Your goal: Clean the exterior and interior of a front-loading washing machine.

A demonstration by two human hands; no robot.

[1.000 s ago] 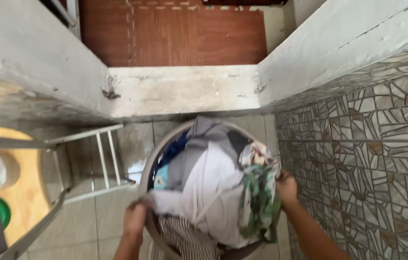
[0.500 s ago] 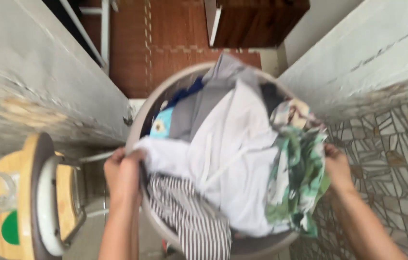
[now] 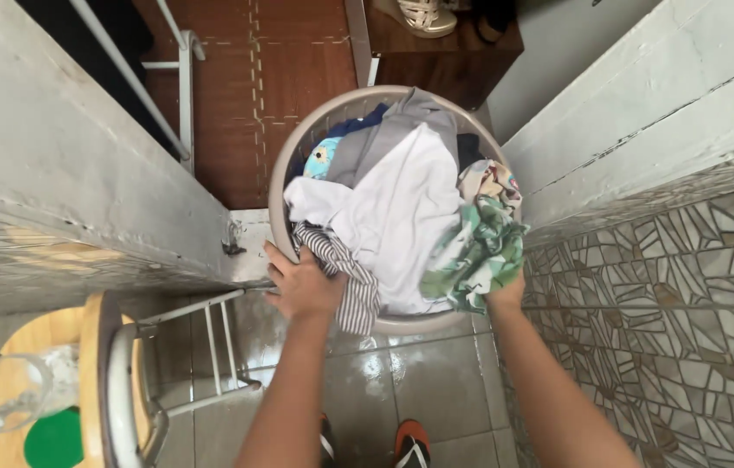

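Observation:
I hold a round grey laundry basket out in front of me, lifted over a concrete doorstep. My left hand grips its near left rim beside a black-and-white striped cloth. My right hand grips the near right rim, mostly hidden under a green leaf-print garment. The basket is heaped with clothes: a white garment on top, grey and blue pieces behind it.
Grey concrete walls flank a narrow doorway; patterned tiles cover the right wall. A wooden stool with a clear jar and a white metal rack stand at left. Wood-look floor mats and a dark cabinet lie beyond. My sandalled feet are on wet tiles.
The basket has moved forward and away from me, from above the wet tiles to over the doorstep. Both hands stayed on its rim and my arms have stretched out.

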